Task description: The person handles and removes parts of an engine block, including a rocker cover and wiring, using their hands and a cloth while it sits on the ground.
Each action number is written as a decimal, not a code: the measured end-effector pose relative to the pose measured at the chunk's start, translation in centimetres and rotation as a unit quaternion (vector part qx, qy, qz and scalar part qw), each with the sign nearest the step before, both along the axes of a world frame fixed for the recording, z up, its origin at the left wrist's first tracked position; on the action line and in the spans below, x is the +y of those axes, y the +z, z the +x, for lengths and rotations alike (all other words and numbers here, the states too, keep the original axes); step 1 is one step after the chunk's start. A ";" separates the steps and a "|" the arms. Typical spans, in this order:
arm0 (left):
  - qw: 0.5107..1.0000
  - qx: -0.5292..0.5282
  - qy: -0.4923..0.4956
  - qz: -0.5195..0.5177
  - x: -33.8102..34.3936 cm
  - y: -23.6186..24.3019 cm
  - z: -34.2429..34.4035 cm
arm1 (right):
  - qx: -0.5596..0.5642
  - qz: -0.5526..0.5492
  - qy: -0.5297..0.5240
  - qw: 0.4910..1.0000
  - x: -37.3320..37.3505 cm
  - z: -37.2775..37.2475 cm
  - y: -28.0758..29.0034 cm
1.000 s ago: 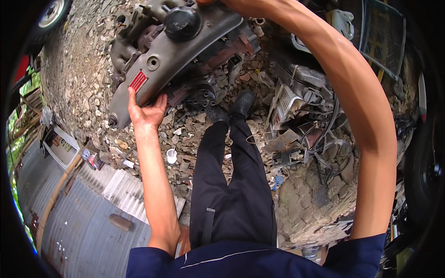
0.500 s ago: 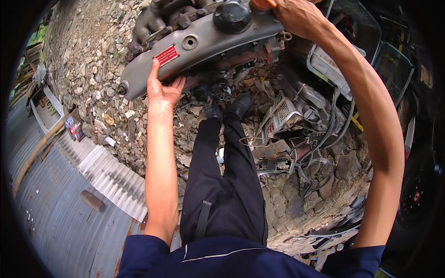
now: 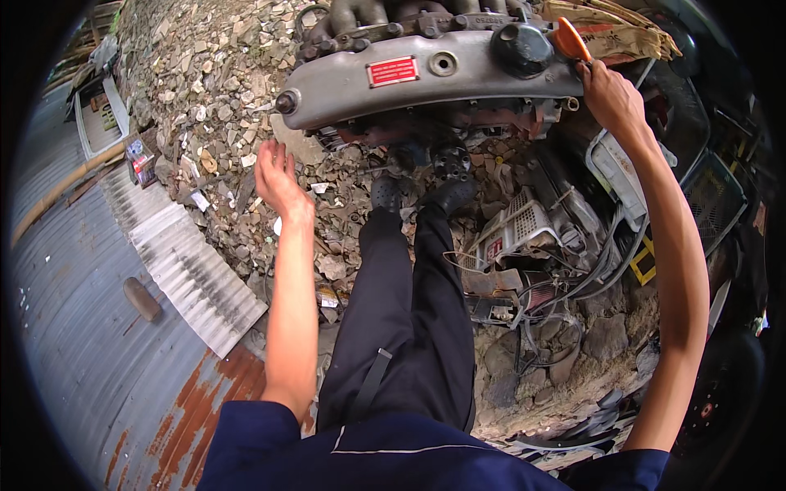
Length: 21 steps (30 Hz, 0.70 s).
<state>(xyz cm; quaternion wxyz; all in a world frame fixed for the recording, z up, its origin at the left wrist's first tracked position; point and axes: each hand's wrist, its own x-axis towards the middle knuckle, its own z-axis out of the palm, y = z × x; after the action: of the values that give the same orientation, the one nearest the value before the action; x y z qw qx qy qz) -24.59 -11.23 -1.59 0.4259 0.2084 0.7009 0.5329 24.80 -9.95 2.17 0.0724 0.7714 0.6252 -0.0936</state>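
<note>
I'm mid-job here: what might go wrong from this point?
The right hand holds an orange tool by the engine; the tool might slip from its grip. The shoes stand on loose stones, so footing could shift. Tangled cables to their right might catch a foot.

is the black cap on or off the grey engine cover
On: the black cap sits on the grey engine cover; how tightly, I cannot tell.

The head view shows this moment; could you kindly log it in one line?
left hand: empty, apart from engine | right hand: holding orange item at engine's right end
</note>
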 end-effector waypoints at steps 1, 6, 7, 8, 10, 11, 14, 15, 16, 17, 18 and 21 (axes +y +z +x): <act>0.999 0.012 -0.046 0.025 1.1 -1.3 -1.7 | -0.010 -0.017 -0.006 1.000 -0.3 -0.6 0.4; 0.980 -0.008 -0.198 -0.037 6.2 -4.7 -3.2 | 0.284 -0.061 -0.163 0.943 -3.2 -7.0 -0.3; 0.976 -0.019 -0.213 -0.037 6.3 -5.9 -4.0 | 0.412 -0.065 -0.233 0.879 -3.8 -11.1 0.1; 0.968 0.005 -0.243 -0.065 6.4 -5.5 -3.3 | 0.508 -0.015 -0.289 0.811 -5.1 -14.8 0.0; 0.960 0.003 -0.273 -0.062 6.4 -5.2 -3.5 | 0.674 0.022 -0.391 0.626 -6.7 -22.4 -1.0; 0.956 0.003 -0.289 -0.058 6.8 -5.1 -3.7 | 0.719 0.053 -0.455 0.523 -7.1 -26.5 -1.7; 0.917 0.020 -0.392 -0.076 7.2 -3.0 -4.1 | 0.685 0.246 -0.595 0.341 -6.0 -37.4 -6.0; 0.903 0.032 -0.421 -0.079 7.8 -2.5 -4.4 | 0.644 0.324 -0.612 0.325 -4.4 -40.0 -6.8; 0.890 0.054 -0.449 -0.068 8.3 -1.9 -4.5 | 0.598 0.397 -0.618 0.320 -2.5 -41.8 -7.9; 0.875 0.075 -0.476 -0.054 8.9 -1.2 -4.6 | 0.547 0.468 -0.620 0.312 -0.4 -42.9 -9.0; 0.858 0.095 -0.503 -0.040 9.5 -0.7 -4.6 | 0.472 0.488 -0.660 0.323 1.9 -43.4 -9.5; 0.819 0.140 -0.557 -0.006 10.9 -0.3 -3.4 | 0.404 0.517 -0.691 0.305 6.2 -43.8 -12.3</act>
<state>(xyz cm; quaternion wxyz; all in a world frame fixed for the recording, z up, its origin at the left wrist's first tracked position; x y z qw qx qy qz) -28.01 -0.36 -1.91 0.5487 0.6329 0.5204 0.1660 -18.97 -3.79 -10.11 -0.6938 0.6665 -0.2646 -0.0666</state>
